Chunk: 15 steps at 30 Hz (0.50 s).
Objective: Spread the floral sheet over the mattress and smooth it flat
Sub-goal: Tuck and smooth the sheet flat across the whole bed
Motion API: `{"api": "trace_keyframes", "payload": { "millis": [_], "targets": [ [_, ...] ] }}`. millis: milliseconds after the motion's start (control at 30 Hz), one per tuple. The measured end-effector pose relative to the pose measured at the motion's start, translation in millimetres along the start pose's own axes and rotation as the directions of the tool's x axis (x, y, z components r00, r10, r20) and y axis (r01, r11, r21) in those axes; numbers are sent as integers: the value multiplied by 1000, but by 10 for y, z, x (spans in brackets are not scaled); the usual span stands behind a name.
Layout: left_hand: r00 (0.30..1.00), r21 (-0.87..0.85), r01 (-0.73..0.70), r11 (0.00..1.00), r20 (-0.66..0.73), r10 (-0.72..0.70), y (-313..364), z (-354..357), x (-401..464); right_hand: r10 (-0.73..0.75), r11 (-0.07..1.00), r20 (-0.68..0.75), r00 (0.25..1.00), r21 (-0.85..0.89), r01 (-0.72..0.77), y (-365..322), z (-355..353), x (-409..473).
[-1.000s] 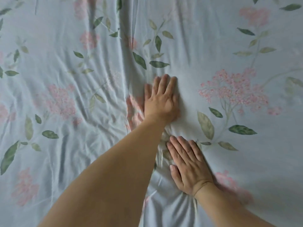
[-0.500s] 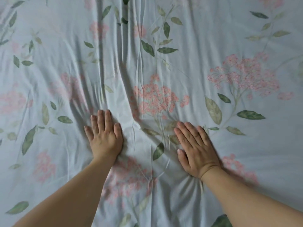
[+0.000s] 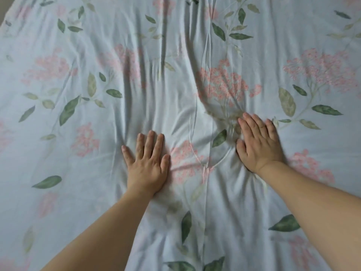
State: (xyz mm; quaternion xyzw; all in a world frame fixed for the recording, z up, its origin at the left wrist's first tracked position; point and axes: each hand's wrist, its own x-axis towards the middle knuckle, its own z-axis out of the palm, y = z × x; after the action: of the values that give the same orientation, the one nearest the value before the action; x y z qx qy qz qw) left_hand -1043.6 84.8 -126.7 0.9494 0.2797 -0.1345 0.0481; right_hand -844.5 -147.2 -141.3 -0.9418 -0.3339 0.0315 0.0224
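The floral sheet (image 3: 93, 122), pale blue with pink blossoms and green leaves, fills nearly the whole head view and hides the mattress under it. My left hand (image 3: 147, 163) lies palm down on the sheet at lower centre, fingers straight and slightly spread. My right hand (image 3: 258, 142) presses flat on the sheet to the right, fingers straight and pointing up-left. Between the two hands the cloth bunches into short creases. Long folds run up the sheet from there toward the top of the view.
At the top left corner the sheet's edge (image 3: 7, 15) shows, with a sliver of darker surface (image 3: 1, 23) beyond it. Both bare forearms reach in from the bottom edge.
My left hand has slid from the sheet's centre back and to the left, flattening the cloth, so the two hands now lie apart. The right hand has stayed pressed in about the same spot.
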Motion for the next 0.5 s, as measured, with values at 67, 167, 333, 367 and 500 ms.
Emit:
{"api": "trace_keyframes", "payload": {
  "millis": [67,167,333,367,500],
  "targets": [
    [999,33,3,999,49,-4,-261,55,-290,106,993,-9,994,47,-105,-195,-118,69],
    [989,22,94,995,116,-96,-674,49,-636,271,961,91,958,38,-275,-749,-225,66],
    [914,-19,279,960,313,-259,-1373,-128,-1193,167,980,430,887,27,-198,-2282,-215,-783],
    [893,-47,320,946,348,-285,-1488,-137,-1267,103,988,508,855,50,-149,-2495,-223,-992],
    [828,-5,301,954,497,-259,-2178,-138,-1717,-104,992,728,677,127,15,-3076,-442,-1611]
  ]
}}
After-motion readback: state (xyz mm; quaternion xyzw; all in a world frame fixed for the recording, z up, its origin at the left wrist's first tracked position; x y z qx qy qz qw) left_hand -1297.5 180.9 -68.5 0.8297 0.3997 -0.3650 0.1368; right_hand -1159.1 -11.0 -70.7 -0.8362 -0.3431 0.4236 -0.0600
